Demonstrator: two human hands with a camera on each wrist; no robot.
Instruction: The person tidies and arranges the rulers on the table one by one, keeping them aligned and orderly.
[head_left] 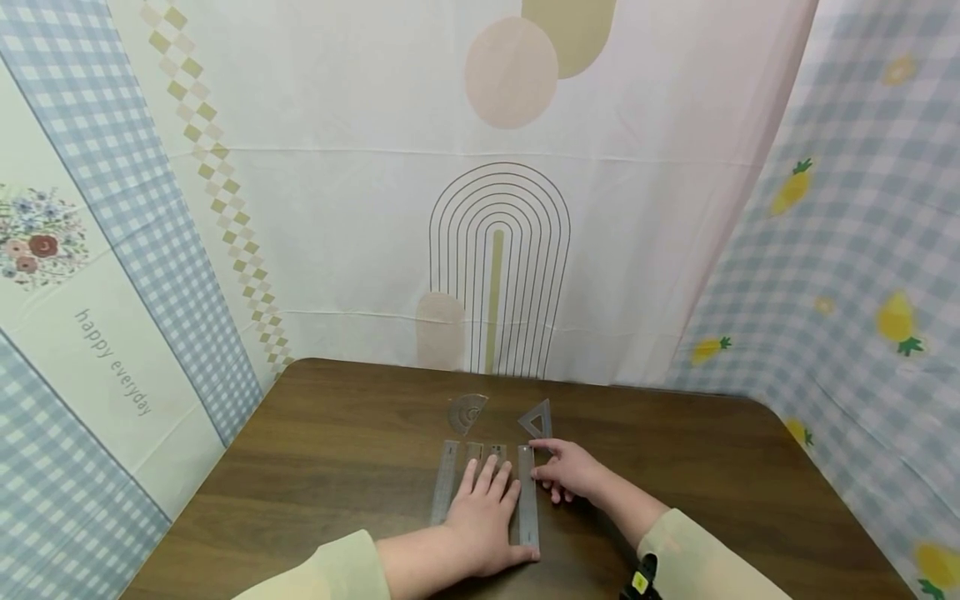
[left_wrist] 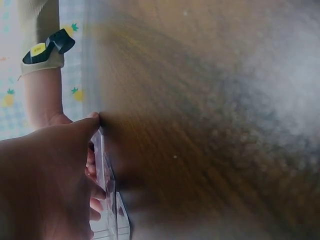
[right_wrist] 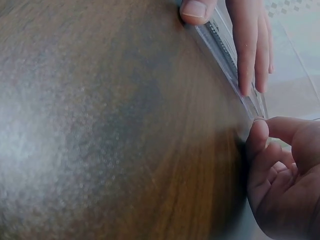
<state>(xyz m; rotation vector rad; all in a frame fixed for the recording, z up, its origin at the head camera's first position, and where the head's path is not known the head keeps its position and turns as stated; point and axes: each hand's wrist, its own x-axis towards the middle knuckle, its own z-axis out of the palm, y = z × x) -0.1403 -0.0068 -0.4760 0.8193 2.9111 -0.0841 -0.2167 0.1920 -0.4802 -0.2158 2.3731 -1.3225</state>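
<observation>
Several clear rulers lie side by side on the brown table, among them a left ruler [head_left: 446, 475] and a right ruler [head_left: 528, 508]. My left hand [head_left: 482, 517] rests spread over the middle ones, which it partly hides. Its thumb touches the near end of the right ruler. At that ruler's far end my right hand [head_left: 572, 471] pinches the corner, index finger on the top edge and thumb along the right side, with the other fingers curled. The right wrist view shows these fingertips [right_wrist: 258, 131] against the ruler's end.
Beyond the rulers lie a clear protractor [head_left: 468, 413] and a small clear set square [head_left: 542, 412], close to my right index finger. Patterned cloths hang behind the table [head_left: 337, 433] and along both sides.
</observation>
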